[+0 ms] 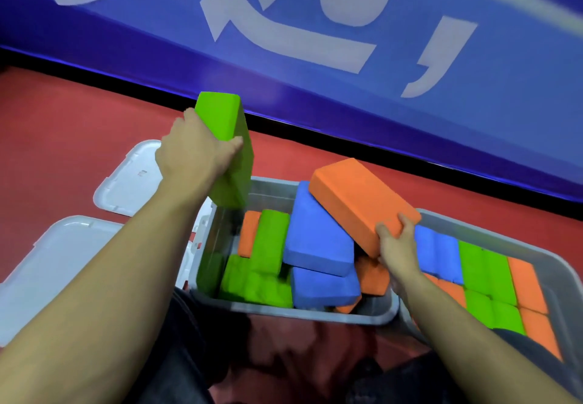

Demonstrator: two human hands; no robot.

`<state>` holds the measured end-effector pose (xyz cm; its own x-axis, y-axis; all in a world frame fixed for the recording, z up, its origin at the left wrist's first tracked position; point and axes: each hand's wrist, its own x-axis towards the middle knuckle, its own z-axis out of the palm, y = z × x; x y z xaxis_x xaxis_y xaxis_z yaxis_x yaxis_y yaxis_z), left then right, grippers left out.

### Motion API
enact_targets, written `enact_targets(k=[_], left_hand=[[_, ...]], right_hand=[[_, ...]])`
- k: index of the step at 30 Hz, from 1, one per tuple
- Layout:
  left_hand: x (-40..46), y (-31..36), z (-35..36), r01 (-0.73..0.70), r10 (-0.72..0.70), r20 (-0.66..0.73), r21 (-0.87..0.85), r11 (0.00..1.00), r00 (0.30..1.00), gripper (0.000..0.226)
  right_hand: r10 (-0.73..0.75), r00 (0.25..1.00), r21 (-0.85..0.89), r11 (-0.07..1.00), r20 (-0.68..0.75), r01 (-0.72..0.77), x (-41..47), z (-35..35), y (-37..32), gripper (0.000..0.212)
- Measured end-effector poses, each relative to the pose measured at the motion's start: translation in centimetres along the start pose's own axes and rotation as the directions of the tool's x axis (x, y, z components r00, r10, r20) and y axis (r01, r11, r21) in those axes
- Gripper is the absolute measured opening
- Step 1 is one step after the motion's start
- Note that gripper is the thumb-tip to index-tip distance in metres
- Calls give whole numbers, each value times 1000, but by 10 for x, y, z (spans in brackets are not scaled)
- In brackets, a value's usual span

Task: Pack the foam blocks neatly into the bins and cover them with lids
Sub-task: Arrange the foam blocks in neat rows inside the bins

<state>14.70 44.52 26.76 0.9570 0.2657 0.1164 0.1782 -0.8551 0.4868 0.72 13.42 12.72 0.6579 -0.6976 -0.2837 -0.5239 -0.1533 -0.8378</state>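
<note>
Two blocks are in my hands at once in the head view: my left hand (195, 151) has its fingers and thumb clamped round a green foam block (228, 154), held upright above the left end of the near bin (372, 317), and my right hand (396, 247) pinches the near corner of an orange foam block (359, 203), which lies tilted over the jumble inside. I judge the job here is tidying this bin, so I should lift both clear without dragging their neighbours, then set them down flat and square against the wall, pressing lightly since foam gives and springs back. Whatever goes in last needs to sit below the rim, or the lid will not seat. Inside the near bin the blocks are muddled: a blue foam block (315, 236) leans at an angle on another blue one, green blocks (265, 264) are stacked unevenly at the left, and orange ones poke out from beneath. The second bin (492, 236), touching it on the right, looks packed already, with blue, green and orange blocks in flat rows side by side. Neither bin is covered; two white lids (138, 176) lie on the red floor (63, 138) to my left, one farther off and one nearer, partly under my forearm.
</note>
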Motion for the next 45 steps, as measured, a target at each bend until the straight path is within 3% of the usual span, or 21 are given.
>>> enact_targets(k=[5,8,13,18,21,23,27,29,31,34,37,40,42,45], left_hand=[[-4,9,3,-41,32,-60,-159,986,998,78],[-3,10,12,7,-16,-20,-407,913,1000,77],[-4,20,43,222,-106,199,-754,619,974,83],[-17,43,77,428,-114,414,-846,317,903,57],[-32,62,97,572,25,584,-802,174,811,48],[-44,72,110,641,110,664,-745,185,740,53],[-67,83,136,665,118,729,-668,333,674,61],[-72,88,145,676,152,760,-637,370,633,80],[-73,91,150,689,165,776,-620,376,608,103],[-69,92,153,693,155,800,-585,421,580,114],[-69,94,151,689,152,808,-570,446,570,120],[-70,97,146,681,162,808,-570,459,567,121],[-70,98,143,668,171,811,-563,486,560,119],[-69,95,141,646,180,825,-538,542,536,119]], right_hand=[[5,999,-172,985,35,1,-8,3,4,65],[-45,999,-247,968,26,50,-6,2,6,65],[-10,1000,-214,977,5,11,-1,-1,7,64],[-15,1000,-166,986,17,18,4,-6,7,54],[-11,1000,-69,998,-14,10,9,-7,8,46],[6,998,17,1000,-58,-5,11,-7,5,51],[39,979,143,990,-198,-10,14,-11,-8,73],[35,965,249,968,-261,32,15,-15,-13,84],[-13,959,245,966,-282,85,10,-18,-18,82],[-155,950,135,971,-272,197,7,-14,-15,108],[-337,912,-25,940,-234,341,10,-9,-14,94],[-571,812,-318,798,-123,513,13,-5,-24,74],[-577,815,-383,763,-43,520,14,-1,-28,65],[-511,859,-346,812,-31,471,15,3,-31,63]])
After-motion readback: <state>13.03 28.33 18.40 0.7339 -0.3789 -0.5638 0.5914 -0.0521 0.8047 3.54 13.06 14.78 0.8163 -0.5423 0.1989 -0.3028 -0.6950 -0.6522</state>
